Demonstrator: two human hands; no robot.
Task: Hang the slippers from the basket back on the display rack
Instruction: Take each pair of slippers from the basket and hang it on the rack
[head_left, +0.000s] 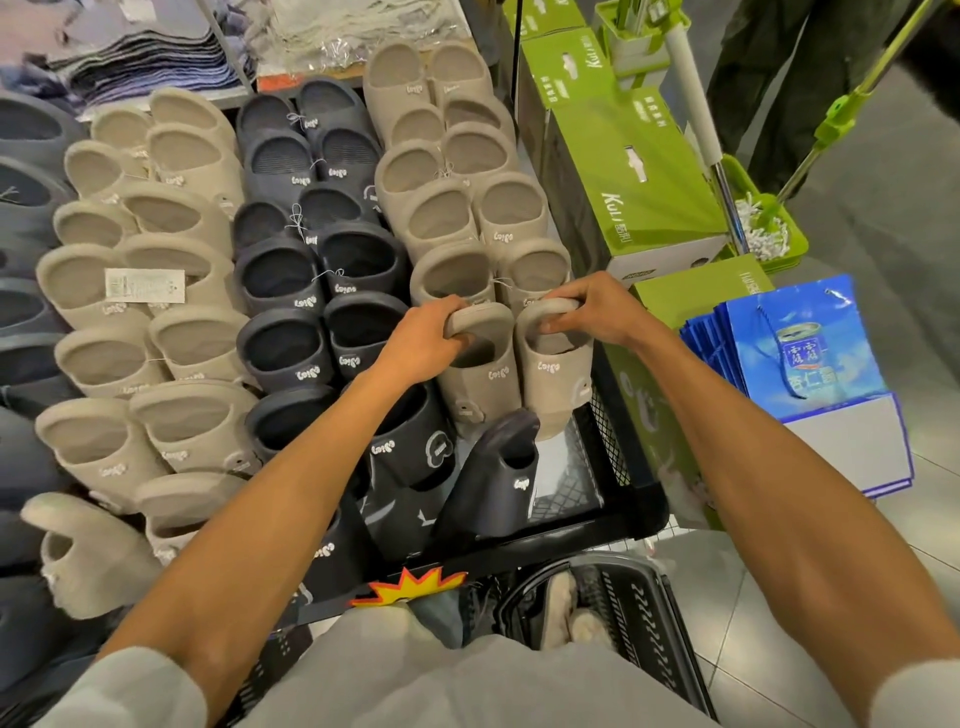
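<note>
At the near right end of the display rack (609, 434), the left hand (426, 336) curls round the top rim of the left beige slipper (480, 376) and the right hand (595, 307) pinches the right beige slipper (555, 376) touching it, the basket (641, 613) nearer still.

— What carries the stock?
— I see a black wire display rack (597, 530). Beige slippers (447, 218) and navy slippers (280, 270) sit on it in columns, and one loose navy slipper (498, 478) leans on its bottom mesh.
— Below it?
— I see a black basket (654, 613) on the tiled floor (737, 613).
</note>
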